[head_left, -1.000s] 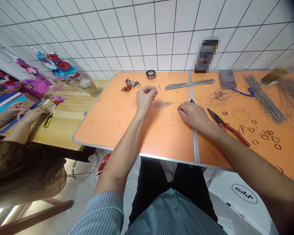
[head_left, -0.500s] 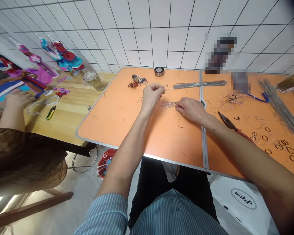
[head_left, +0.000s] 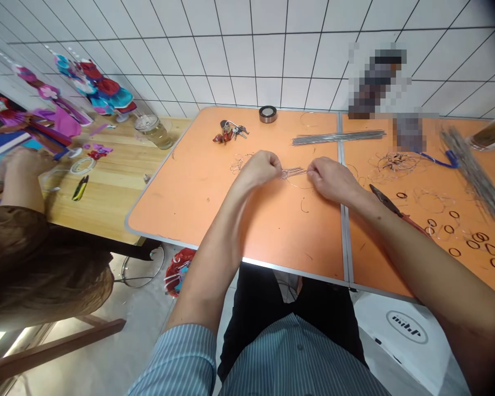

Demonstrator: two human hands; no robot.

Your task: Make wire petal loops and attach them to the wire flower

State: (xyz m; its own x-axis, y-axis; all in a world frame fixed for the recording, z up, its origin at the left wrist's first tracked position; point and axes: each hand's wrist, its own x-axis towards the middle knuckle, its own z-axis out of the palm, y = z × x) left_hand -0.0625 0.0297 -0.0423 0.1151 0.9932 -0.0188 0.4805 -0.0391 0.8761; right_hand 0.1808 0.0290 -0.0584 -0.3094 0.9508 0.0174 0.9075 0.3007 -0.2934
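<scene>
A small bundle of thin metal wires [head_left: 293, 171] stretches between my two hands, just above or on the orange table [head_left: 247, 220]; which of the two I cannot tell. My left hand [head_left: 260, 167] is closed at the bundle's left end, its fingertips partly hidden behind the knuckles. At the right end, my right hand [head_left: 330, 179] pinches the wires between thumb and fingers. A thin loose strand curves below the bundle. Behind the hands lies a longer bundle of straight wires [head_left: 338, 137] across the table's seam.
Keys [head_left: 233, 132] and a tape roll [head_left: 268, 114] lie at the back. To the right are pliers [head_left: 385, 201], several dark rings [head_left: 479, 237], tangled wire [head_left: 396, 161] and a thick wire bundle [head_left: 476, 173]. At left, a co-worker's hand [head_left: 28, 162] works near a cutter [head_left: 80, 188] and a jar [head_left: 153, 132].
My left hand has come down from above the wires to their left end. My right hand has shifted slightly right. The view has tilted a little.
</scene>
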